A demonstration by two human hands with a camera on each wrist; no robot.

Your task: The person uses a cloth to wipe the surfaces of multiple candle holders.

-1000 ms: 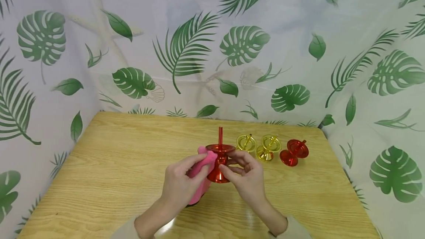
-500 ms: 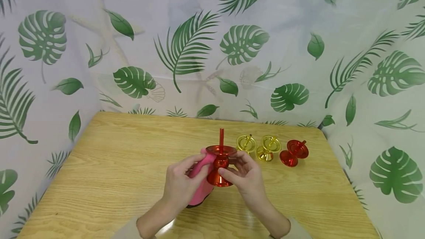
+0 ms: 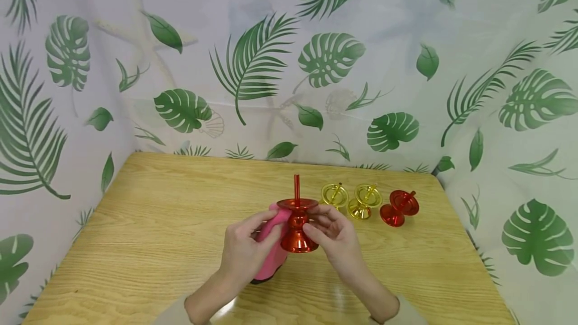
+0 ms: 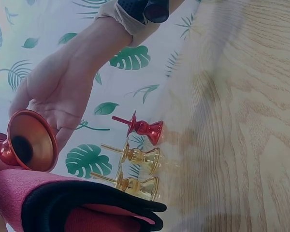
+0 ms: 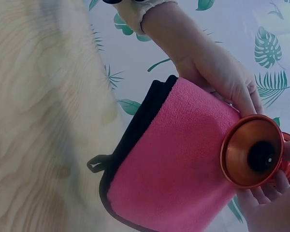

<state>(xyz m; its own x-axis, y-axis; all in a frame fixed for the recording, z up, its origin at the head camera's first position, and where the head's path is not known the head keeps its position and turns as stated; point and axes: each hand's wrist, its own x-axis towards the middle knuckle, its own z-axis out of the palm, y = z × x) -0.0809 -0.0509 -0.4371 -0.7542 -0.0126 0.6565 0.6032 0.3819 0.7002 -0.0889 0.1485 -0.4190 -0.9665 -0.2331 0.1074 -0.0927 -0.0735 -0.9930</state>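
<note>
Upright above the table, a shiny red candle holder (image 3: pixel 299 239) with a dish and a thin stem on top is held between both hands. My right hand (image 3: pixel 336 237) grips its waist, thumb in front and fingers behind. In my left hand (image 3: pixel 246 247) a folded pink cloth (image 3: pixel 273 260) with dark edging is pinched against the holder's left side, just under the dish. The right wrist view shows the cloth (image 5: pixel 174 159) hanging down with a small loop at its border. From below, the hollow base of the holder (image 4: pixel 33 140) shows in the left wrist view.
On the wooden table (image 3: pixel 171 204), two gold candle holders (image 3: pixel 334 195) (image 3: pixel 361 207) and a second red one (image 3: pixel 395 212) stand in a row at the back right. A leaf-print curtain (image 3: pixel 262 64) encloses the table's back and sides.
Between the frames the held candle holder dips slightly, then shifts a little left and turns in the fingers. The cloth stays against it, and the row at the back stays put.
</note>
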